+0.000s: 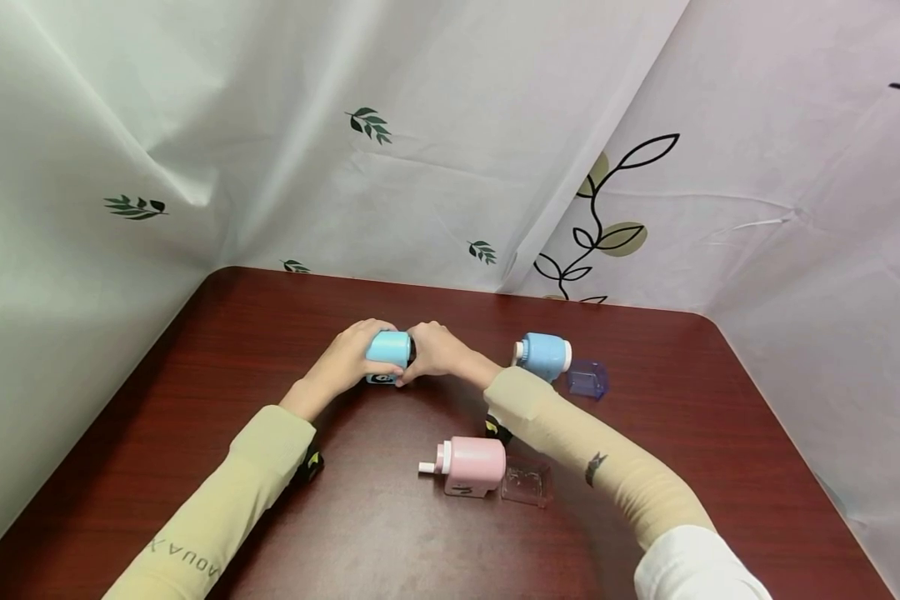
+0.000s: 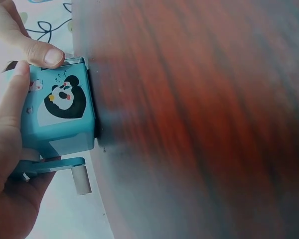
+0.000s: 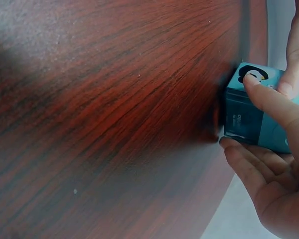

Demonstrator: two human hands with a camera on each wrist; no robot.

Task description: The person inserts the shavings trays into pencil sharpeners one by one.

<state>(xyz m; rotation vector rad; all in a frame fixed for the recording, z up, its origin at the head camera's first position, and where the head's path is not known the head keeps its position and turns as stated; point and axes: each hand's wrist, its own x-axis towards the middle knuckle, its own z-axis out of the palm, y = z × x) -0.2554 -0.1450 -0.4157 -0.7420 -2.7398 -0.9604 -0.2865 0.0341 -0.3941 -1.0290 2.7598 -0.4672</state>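
Nearest, a pink sharpener is lying on the tabletop beside a clear tray; further right, a light-blue sharpener is sitting with its purple tray. Beyond, both hands are clasping the teal sharpener at mid-table: the left hand is gripping its body, the right hand is pinching its end. Handling seems underway; steady bracing is probably needed next.

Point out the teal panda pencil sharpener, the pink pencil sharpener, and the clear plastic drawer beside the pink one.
Teal plastic panda pencil sharpener (image 2: 65, 107): left wrist view, on the panda picture.
Pink plastic pencil sharpener (image 1: 474, 462): head view, on its rounded body.
Clear plastic drawer (image 1: 527, 482): head view, on its top face.
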